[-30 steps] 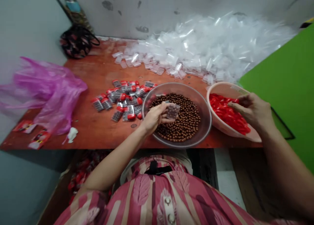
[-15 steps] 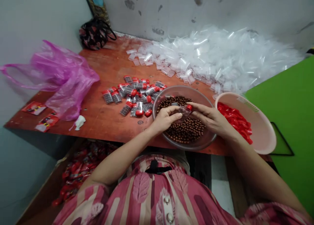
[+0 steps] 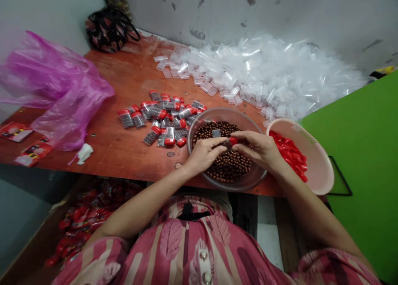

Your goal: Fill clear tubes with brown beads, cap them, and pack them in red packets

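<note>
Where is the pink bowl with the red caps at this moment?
In the head view, the pink bowl sits at the right end of the red-brown table, beside the clear bowl of brown beads and just right of the person's right hand.

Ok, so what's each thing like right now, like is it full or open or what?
Left hand: holding a clear tube over the bowl
Right hand: pinching the tube's red cap
Clear bowl: full of brown beads
Pink basin: holding loose red caps
Filled tubes: capped, lying in a heap
Empty tubes: uncapped, piled up
Pink plastic bag: crumpled
</note>
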Motion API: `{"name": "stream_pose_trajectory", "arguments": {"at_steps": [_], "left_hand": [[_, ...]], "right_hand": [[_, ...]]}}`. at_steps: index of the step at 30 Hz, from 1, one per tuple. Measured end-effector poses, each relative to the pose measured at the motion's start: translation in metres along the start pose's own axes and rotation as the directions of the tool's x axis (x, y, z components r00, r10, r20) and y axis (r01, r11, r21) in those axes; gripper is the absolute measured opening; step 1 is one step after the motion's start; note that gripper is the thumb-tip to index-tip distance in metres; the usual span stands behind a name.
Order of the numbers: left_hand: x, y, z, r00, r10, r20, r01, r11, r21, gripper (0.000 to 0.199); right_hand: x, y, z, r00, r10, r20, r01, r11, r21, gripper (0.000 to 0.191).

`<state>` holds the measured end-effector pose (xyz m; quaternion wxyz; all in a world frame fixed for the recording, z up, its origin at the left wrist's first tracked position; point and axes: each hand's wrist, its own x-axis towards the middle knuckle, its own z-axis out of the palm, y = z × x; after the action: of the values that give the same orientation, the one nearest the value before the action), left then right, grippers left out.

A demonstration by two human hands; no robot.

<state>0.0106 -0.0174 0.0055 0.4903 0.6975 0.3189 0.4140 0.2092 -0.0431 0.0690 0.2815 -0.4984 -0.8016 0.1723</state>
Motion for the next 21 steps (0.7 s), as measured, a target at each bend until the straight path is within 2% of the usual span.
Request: {"name": "stream_pose_trajectory", "arguments": {"at_steps": [2, 9, 13, 15, 17, 19, 21], "left_hand": [[-0.002, 0.001, 0.001, 1.0, 0.009, -0.02, -0.008, 0.999, 0.041, 0.027], [-0.007, 0.002, 0.002, 0.998, 0.047, -0.043, -0.044, 0.996, 0.083, 0.025], [-0.007, -0.001, 0.002, 0.999, 0.04, -0.028, -0.038, 0.997, 0.065, 0.025], [-0.004, -0.001, 0.002, 0.998, -0.008, -0.057, 0.009, 1.0, 0.011, 0.024], [-0.001, -0.002, 0.002, 0.995, -0.071, -0.073, 0.061, 0.989, -0.132, 0.026], [0.003, -0.001, 0.003, 0.989, -0.139, -0.057, 0.112, 0.934, -0.34, 0.03], [0.005, -0.001, 0.003, 0.978, -0.208, -0.024, 0.165, 0.838, -0.52, 0.037]], "right_hand": [[0.0, -0.001, 0.001, 0.997, -0.073, 0.02, 0.074, 0.996, -0.049, 0.025], [-0.008, -0.007, 0.009, 0.975, -0.203, 0.089, 0.216, 0.962, -0.167, 0.016], [-0.007, -0.008, 0.015, 0.984, -0.158, 0.081, 0.173, 0.959, -0.225, 0.018], [-0.003, -0.006, 0.014, 0.995, -0.088, 0.042, 0.092, 0.99, -0.11, 0.021], [0.0, -0.005, 0.011, 0.999, 0.039, -0.001, -0.038, 0.99, 0.132, 0.029], [-0.001, -0.002, 0.009, 0.982, 0.187, -0.01, -0.166, 0.891, 0.422, 0.041], [-0.006, 0.002, 0.008, 0.958, 0.288, 0.017, -0.231, 0.729, 0.644, 0.052]]}}
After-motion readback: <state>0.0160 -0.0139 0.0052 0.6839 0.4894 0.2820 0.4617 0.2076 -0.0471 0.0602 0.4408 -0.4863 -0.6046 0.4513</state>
